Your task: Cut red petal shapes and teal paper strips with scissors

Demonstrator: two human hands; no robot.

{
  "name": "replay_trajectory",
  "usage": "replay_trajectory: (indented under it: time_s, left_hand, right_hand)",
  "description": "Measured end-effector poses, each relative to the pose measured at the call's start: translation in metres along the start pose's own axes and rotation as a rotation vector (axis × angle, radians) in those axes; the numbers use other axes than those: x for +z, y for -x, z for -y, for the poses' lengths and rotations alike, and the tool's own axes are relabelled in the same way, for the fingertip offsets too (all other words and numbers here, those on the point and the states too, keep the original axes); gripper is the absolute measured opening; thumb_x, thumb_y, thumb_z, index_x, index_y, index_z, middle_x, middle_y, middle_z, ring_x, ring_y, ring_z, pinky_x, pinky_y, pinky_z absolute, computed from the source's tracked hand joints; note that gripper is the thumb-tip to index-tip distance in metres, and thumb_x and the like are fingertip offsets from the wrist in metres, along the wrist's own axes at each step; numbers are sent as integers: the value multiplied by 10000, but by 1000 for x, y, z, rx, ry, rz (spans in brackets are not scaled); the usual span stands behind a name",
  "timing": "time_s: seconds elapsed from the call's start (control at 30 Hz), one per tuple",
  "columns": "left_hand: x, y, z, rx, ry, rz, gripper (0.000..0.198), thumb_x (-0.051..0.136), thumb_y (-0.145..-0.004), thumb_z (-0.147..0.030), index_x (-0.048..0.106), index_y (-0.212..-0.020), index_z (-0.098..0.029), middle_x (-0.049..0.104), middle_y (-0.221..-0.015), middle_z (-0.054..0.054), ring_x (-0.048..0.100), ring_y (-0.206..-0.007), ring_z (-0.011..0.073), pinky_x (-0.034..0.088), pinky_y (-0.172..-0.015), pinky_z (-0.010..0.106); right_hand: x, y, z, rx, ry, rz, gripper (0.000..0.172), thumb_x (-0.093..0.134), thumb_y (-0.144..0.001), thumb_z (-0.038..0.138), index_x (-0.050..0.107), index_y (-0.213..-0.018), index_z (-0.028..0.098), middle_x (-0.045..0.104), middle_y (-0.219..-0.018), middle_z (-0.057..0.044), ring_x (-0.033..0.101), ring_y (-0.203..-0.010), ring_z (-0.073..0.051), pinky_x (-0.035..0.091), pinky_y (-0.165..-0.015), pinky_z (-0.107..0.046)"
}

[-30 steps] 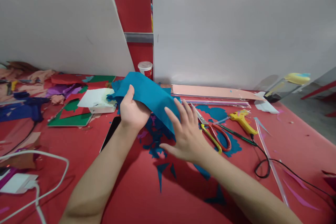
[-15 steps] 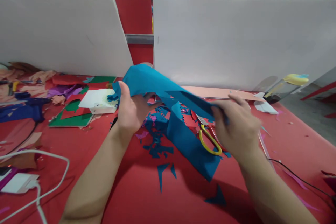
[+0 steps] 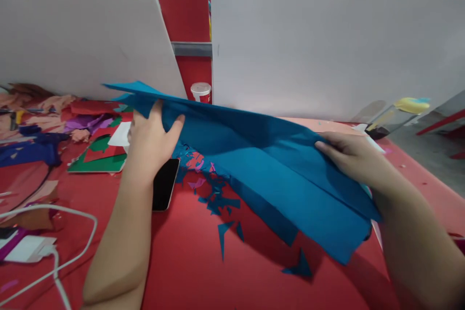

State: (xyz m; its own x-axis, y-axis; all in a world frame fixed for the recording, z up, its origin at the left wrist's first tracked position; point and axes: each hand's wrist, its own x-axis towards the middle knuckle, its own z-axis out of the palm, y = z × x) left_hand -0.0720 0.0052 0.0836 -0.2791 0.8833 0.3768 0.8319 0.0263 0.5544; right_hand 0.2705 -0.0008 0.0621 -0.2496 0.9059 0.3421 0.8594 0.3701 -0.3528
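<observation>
A long, folded blue felt-like sheet (image 3: 250, 128) stretches in the air across the middle of the view. My left hand (image 3: 150, 140) supports its left part, with thumb and forefinger spread apart against the material and fingertips tucked under the upper fold. Toward the sheet's other end, my right hand (image 3: 348, 155) pinches the edge between thumb and fingers. A wide flap hangs down from there toward the table. Under the sheet lies another blue strip (image 3: 272, 220), along with many small blue scraps (image 3: 216, 201) and a few pink ones. The sheet hides whatever lies behind it.
A dark-screened phone (image 3: 166, 189) lies beside my left forearm on the red table (image 3: 203, 276). White boards (image 3: 327, 53) stand behind, with a lidded cup (image 3: 201, 92) near their gap. Left are coloured scraps, a green board (image 3: 96, 165) and a white cable (image 3: 90, 242).
The blue sheet has been spread wider. My left hand has moved left and my right hand slightly right. The phone and cup now show; the yellow-and-red-handled scissors are covered.
</observation>
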Motion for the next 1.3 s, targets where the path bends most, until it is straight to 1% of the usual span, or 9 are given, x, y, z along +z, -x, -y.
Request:
replay_trajectory:
  time_s: [0.1, 0.23, 0.33, 0.5, 0.73, 0.93, 1.13, 1.2, 1.3]
  left_hand:
    - [3, -3, 11, -34, -118, -12, 590, 477, -712, -541, 383, -1240, -296, 160, -1424, 64, 68, -1266, 450, 91, -980, 632]
    - [12, -6, 20, -19, -111, 41, 564, 479, -706, -517, 408, -1211, -276, 122, -1432, 72, -26, -1251, 490, -6, -914, 712]
    - [19, -5, 18, 11, -132, 117, 536, 468, -715, -501, 432, -1191, -255, 125, -1430, 93, 13, -1255, 484, -5, -918, 704]
    - [28, -2, 11, 85, -281, 217, 510, 404, -753, -518, 464, -1171, -232, 212, -1400, 137, 162, -1233, 473, 87, -907, 699]
    - [39, 1, 8, 188, -387, 316, 479, 371, -786, -469, 463, -1174, -203, 309, -1344, 188, 277, -1191, 456, 141, -887, 695]
    - [50, 10, -4, 309, -437, 651, 427, 324, -814, -375, 451, -1162, -162, 515, -1163, 177, 462, -1081, 348, 315, -880, 535]
    - [58, 16, -7, 402, -409, 842, 357, 319, -800, -356, 537, -981, -138, 608, -925, 178, 587, -856, 329, 438, -671, 402]
    - [59, 17, -7, 415, -413, 835, 353, 306, -802, -347, 543, -959, -138, 612, -907, 181, 592, -834, 334, 439, -651, 402]
    - [61, 18, -7, 437, -420, 814, 353, 297, -801, -311, 533, -989, -128, 604, -945, 199, 586, -857, 345, 440, -652, 410]
  right_hand:
    - [21, 8, -15, -101, 162, -7, 207, 367, -826, 280, 554, -769, 214, 593, -596, -55, 540, -541, -217, 386, -502, -333]
    - [41, 21, -31, -376, 313, -64, 277, 320, -840, 161, 594, -860, 193, 653, -762, -106, 580, -743, -240, 408, -747, -402]
    - [48, 31, -32, -479, 347, 76, 265, 356, -851, 195, 620, -875, 189, 662, -864, -101, 581, -835, -245, 367, -837, -448]
    - [58, 43, -28, -402, 229, 417, 275, 412, -843, 367, 628, -878, 200, 645, -937, -95, 581, -887, -242, 426, -803, -408]
    - [100, 17, -33, -235, 201, 312, 322, 391, -846, 251, 476, -1131, 127, 551, -1086, -174, 515, -990, -280, 442, -769, -416]
    - [125, -19, -17, -316, 205, 298, 375, 452, -777, 151, 446, -1150, 110, 549, -1057, -182, 478, -993, -302, 404, -774, -425]
    - [109, -46, -3, -468, 187, 309, 377, 308, -738, -13, 564, -946, 170, 562, -956, -114, 537, -825, -204, 395, -712, -326]
    - [95, -64, -6, -495, 183, 215, 338, 315, -740, 5, 604, -801, 169, 563, -903, -108, 541, -781, -201, 388, -729, -351]
    - [70, -102, -20, -421, 158, 76, 332, 337, -715, 11, 623, -793, 161, 568, -929, -96, 546, -801, -198, 402, -754, -346]
